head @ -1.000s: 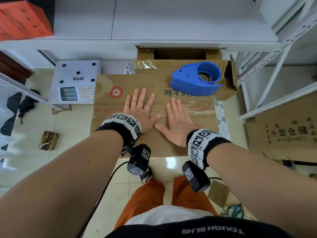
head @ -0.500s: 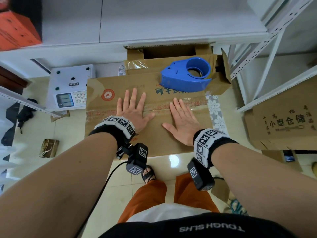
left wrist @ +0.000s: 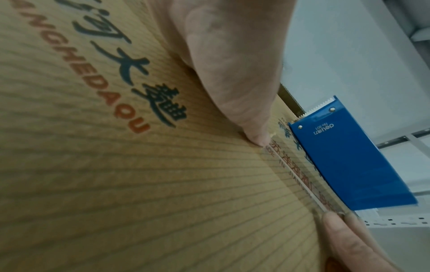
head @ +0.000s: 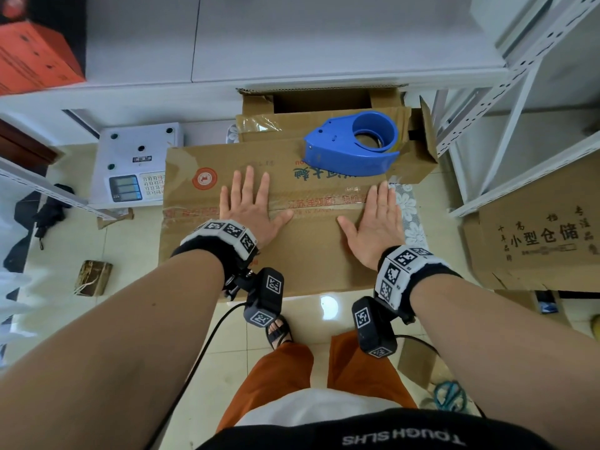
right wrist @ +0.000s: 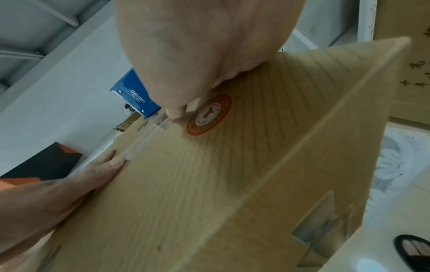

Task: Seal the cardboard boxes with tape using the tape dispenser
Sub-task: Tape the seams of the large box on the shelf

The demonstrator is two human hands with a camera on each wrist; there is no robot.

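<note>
A closed cardboard box (head: 311, 254) stands on the floor before me, with a clear tape strip (head: 311, 206) along its top seam. My left hand (head: 250, 206) lies flat on the box left of centre, fingers spread. My right hand (head: 373, 222) presses flat near the box's right edge. The blue tape dispenser (head: 350, 147) rests loose on the far right of the top, beyond both hands. In the left wrist view the dispenser (left wrist: 349, 156) stands past my thumb on the box (left wrist: 116, 184). The right wrist view shows the dispenser (right wrist: 135, 99) and the box (right wrist: 232, 184).
Behind the box is an open cardboard carton (head: 321, 102). A white weighing scale (head: 136, 164) sits to the left and an orange box (head: 35, 56) at the far left. White metal shelving (head: 519, 92) and a printed carton (head: 535, 235) stand on the right.
My right hand has slid to the right along the taped seam, away from the left hand, which stays flat in about the same spot. The dispenser has not moved.
</note>
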